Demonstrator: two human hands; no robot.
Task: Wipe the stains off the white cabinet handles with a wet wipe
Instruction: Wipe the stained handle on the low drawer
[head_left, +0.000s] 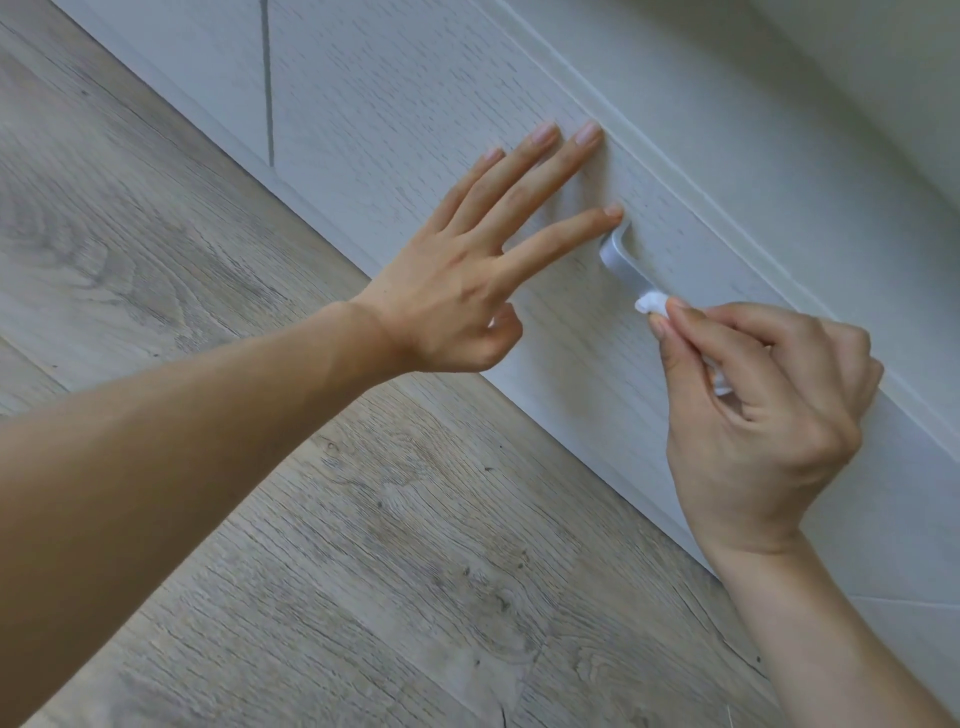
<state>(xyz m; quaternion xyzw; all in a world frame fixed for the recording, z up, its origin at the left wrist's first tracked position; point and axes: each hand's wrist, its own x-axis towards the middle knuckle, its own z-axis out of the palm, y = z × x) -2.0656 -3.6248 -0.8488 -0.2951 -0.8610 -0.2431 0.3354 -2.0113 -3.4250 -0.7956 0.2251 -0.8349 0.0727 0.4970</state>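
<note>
Low against the wood-look floor (363, 545), a person works at a white wood-grain cabinet front (415, 104). Their left hand (467, 291) is spread wide, fingers straight and pressed flat on the panel, the index fingertip just beside the upper end of a small pale bar handle (626, 262). Their right hand (769, 415) pinches a bunched white wet wipe (652, 302) between thumb and fingertips, its wad touching the lower end of the handle; more wipe shows inside the curled palm. No stain can be made out on the handle from where I stand. To do this step well, it looks wise to keep the panel braced, run the wipe along the whole bar, and work around its ends and underside, turning to a fresh fold as it soils.
</note>
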